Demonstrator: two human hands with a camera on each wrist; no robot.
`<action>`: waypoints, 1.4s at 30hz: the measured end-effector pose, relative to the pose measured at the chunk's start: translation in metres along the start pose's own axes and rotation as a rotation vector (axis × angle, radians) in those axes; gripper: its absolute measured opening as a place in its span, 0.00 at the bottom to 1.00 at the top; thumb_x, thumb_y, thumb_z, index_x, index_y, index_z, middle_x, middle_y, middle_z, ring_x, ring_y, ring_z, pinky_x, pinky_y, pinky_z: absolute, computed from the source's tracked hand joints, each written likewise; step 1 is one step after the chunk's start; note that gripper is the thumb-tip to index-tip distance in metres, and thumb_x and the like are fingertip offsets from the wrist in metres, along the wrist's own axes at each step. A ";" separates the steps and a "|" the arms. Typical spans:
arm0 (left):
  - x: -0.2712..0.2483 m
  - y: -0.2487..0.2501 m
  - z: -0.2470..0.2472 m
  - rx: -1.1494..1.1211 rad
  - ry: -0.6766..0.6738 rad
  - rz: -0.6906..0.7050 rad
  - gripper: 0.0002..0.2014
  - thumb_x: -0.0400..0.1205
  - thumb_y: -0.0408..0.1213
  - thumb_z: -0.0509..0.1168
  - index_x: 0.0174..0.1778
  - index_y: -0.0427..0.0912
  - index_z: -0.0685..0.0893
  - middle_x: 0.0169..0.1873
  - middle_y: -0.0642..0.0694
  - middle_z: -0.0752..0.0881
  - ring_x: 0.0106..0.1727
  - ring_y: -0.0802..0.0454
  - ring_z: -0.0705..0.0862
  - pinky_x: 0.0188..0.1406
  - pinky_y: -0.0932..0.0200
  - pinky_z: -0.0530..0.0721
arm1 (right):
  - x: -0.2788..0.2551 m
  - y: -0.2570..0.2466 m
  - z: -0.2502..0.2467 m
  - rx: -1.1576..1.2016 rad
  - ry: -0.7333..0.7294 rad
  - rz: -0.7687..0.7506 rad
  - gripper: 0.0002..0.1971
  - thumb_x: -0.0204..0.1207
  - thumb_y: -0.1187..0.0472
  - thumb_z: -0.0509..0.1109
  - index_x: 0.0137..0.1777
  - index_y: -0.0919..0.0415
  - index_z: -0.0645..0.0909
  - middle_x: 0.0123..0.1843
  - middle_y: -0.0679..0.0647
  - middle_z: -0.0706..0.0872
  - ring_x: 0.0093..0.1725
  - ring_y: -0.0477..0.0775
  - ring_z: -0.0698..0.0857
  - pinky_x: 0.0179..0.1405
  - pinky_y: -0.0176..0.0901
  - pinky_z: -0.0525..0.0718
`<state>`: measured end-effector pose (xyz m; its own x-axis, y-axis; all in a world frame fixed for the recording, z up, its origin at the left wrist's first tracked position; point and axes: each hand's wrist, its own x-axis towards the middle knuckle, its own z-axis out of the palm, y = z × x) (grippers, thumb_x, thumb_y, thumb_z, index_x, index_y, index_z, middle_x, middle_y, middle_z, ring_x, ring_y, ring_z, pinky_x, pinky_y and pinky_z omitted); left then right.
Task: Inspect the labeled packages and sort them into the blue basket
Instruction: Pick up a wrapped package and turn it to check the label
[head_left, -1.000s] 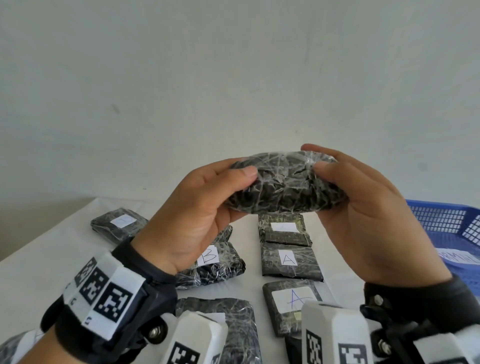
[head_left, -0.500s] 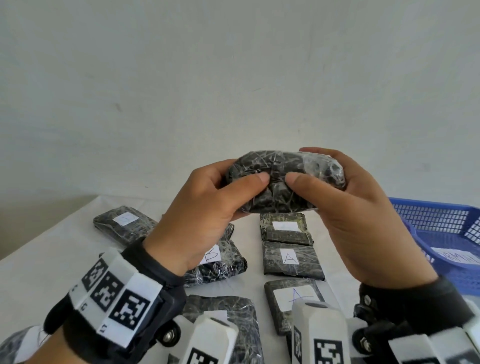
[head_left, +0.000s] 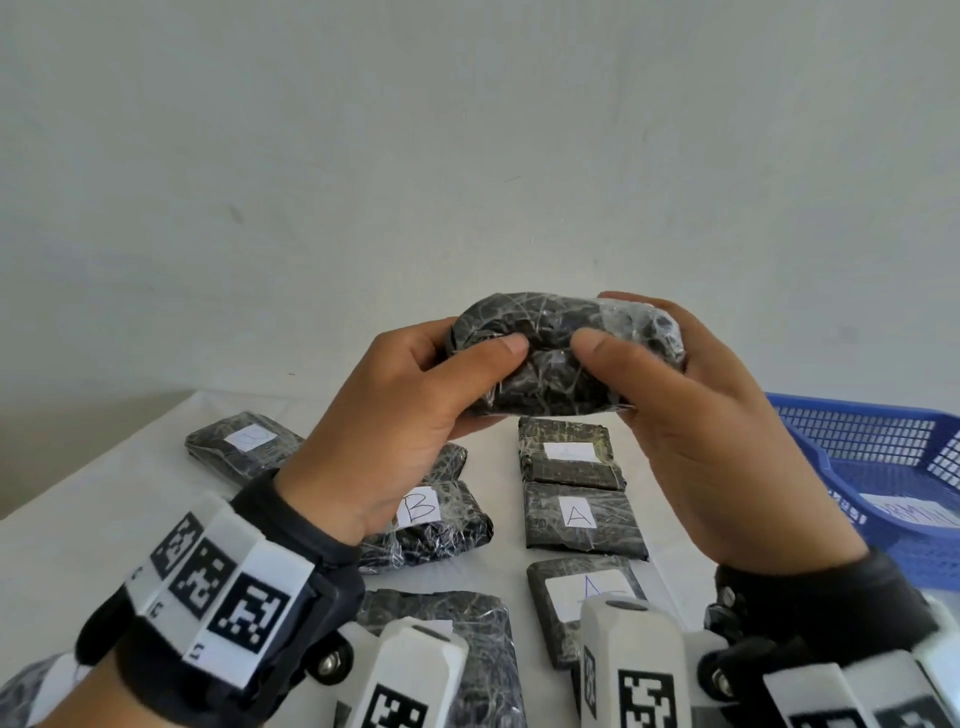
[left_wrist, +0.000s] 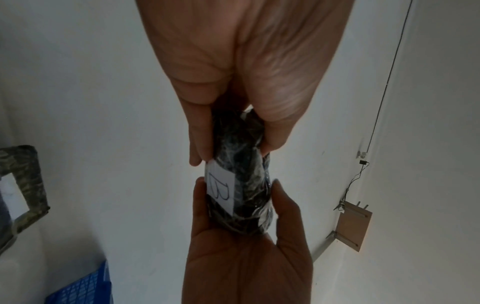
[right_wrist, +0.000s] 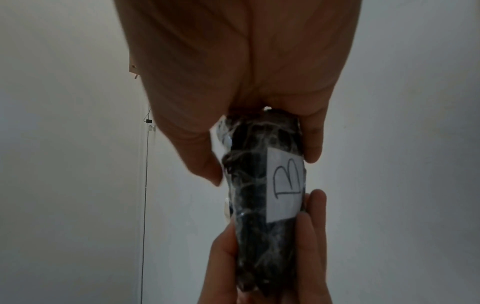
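Observation:
A black package wrapped in clear film (head_left: 550, 364) is held up above the table by both hands. My left hand (head_left: 467, 358) grips its left end and my right hand (head_left: 623, 364) its right end, with the thumbs nearly meeting on the near face. The wrist views show its white label marked B (left_wrist: 219, 189) (right_wrist: 285, 185) on the far side, facing away from me. The left hand (left_wrist: 232, 154) pinches the package (left_wrist: 239, 174) from above in its own view, as the right hand (right_wrist: 262, 162) does in its view. The blue basket (head_left: 883, 436) stands at the right.
Several wrapped packages lie on the white table (head_left: 104, 519) under my hands: one marked B (head_left: 421, 514), one marked A (head_left: 579, 514), another A (head_left: 587, 597), and one at the far left (head_left: 244, 447). A labelled item (head_left: 909, 514) lies in the basket. A white wall stands behind.
My right thumb has slid left along the package's near face until it nearly meets my left thumb. Both hands kept hold of the package, which shifted slightly in my grip.

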<state>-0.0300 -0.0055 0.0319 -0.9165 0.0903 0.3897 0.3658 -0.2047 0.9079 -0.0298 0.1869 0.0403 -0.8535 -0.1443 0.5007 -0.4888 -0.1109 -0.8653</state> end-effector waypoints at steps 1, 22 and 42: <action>0.001 0.000 0.000 -0.013 -0.002 -0.014 0.09 0.72 0.48 0.78 0.43 0.48 0.96 0.48 0.43 0.95 0.52 0.52 0.94 0.47 0.62 0.91 | 0.000 0.000 -0.002 0.023 -0.016 0.009 0.19 0.79 0.55 0.74 0.66 0.63 0.84 0.59 0.57 0.95 0.61 0.55 0.93 0.65 0.49 0.87; 0.001 -0.003 0.000 -0.101 -0.044 -0.100 0.08 0.78 0.45 0.76 0.40 0.44 0.97 0.47 0.42 0.95 0.51 0.53 0.92 0.53 0.57 0.93 | 0.004 0.005 -0.007 -0.053 0.057 0.056 0.07 0.78 0.60 0.74 0.48 0.62 0.92 0.51 0.60 0.96 0.56 0.62 0.94 0.72 0.69 0.85; -0.001 -0.002 -0.004 0.380 -0.006 -0.049 0.42 0.61 0.73 0.72 0.50 0.34 0.89 0.54 0.23 0.86 0.55 0.28 0.87 0.70 0.25 0.81 | -0.005 -0.002 0.020 -0.441 -0.030 0.059 0.42 0.60 0.36 0.83 0.75 0.46 0.79 0.66 0.42 0.85 0.60 0.35 0.88 0.65 0.38 0.87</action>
<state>-0.0309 -0.0094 0.0293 -0.9337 0.0969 0.3447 0.3569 0.1753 0.9175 -0.0211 0.1682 0.0401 -0.8798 -0.1673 0.4449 -0.4753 0.3278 -0.8165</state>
